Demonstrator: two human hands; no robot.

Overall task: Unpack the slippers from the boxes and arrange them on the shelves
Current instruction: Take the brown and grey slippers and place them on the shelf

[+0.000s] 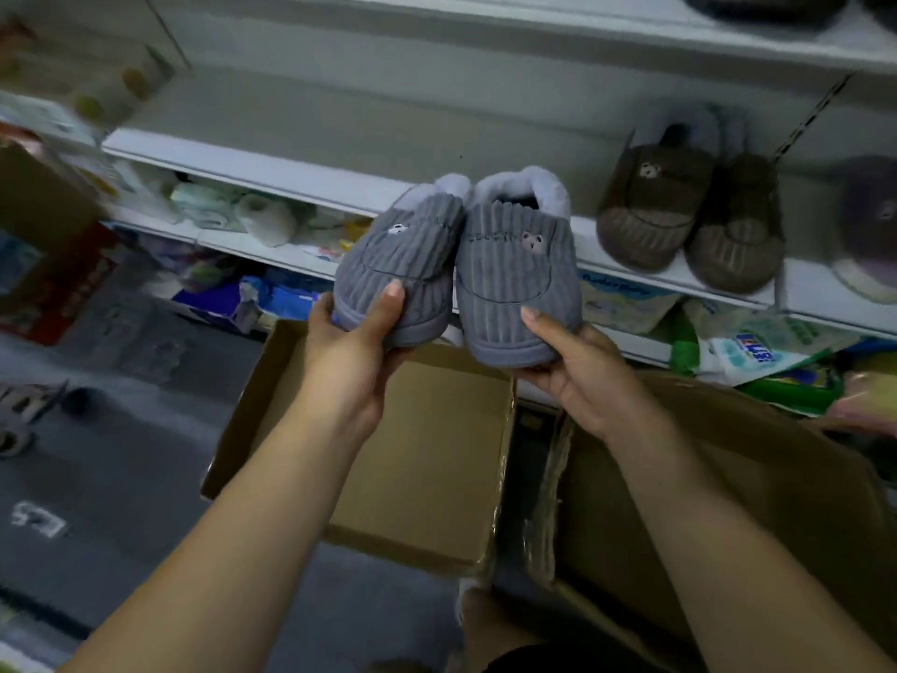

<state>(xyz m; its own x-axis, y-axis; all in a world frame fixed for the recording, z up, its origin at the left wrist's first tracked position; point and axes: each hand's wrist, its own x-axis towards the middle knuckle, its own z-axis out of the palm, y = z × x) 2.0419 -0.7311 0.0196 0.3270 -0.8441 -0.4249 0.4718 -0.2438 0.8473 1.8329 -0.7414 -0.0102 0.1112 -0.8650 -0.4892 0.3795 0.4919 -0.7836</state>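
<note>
I hold two grey corduroy slippers with pale fleece lining side by side in front of the white shelf [291, 172]. My left hand [354, 342] grips the toe of the left grey slipper [403, 255], thumb on top. My right hand [577, 366] grips the toe of the right grey slipper [514, 269], which has a small bear patch. A pair of brown slippers [689, 216] stands on the same shelf to the right. Below my hands lies an open cardboard box [417, 459].
A second, larger cardboard box [728, 502] sits at the lower right. A purple-grey slipper [869, 225] stands at the shelf's far right. Dark footwear [762, 7] sits on the shelf above. Packaged goods [272, 216] fill the lower shelves. Grey floor [121, 454] lies to the left.
</note>
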